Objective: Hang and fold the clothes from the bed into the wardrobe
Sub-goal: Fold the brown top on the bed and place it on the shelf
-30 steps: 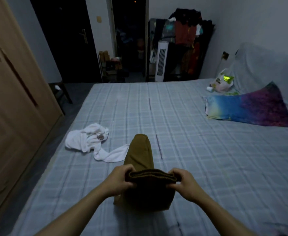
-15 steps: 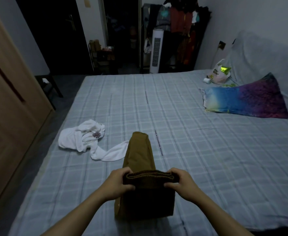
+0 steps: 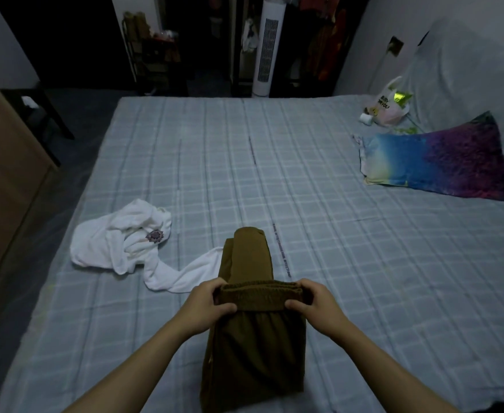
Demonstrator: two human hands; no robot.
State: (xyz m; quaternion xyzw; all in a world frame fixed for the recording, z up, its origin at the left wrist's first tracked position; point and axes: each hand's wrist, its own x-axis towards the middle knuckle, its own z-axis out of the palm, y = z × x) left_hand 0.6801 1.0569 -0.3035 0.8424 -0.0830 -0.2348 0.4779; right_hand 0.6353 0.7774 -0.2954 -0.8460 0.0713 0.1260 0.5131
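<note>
Brown trousers lie lengthwise on the checked bed in front of me, their legs stretching away. My left hand grips the left end of the elastic waistband and my right hand grips its right end, holding the band lifted off the fabric below. A crumpled white garment with a small purple motif lies to the left, one sleeve reaching under the trouser legs. The wooden wardrobe stands along the left edge.
A multicoloured pillow and a plastic bag lie at the bed's right side. A white tower fan, shelves and hanging clothes stand beyond the bed. A dark stool sits by the wardrobe.
The view has tilted down and moved closer to the bed. Both hands keep their hold on the waistband, which has risen slightly and drawn toward me.
</note>
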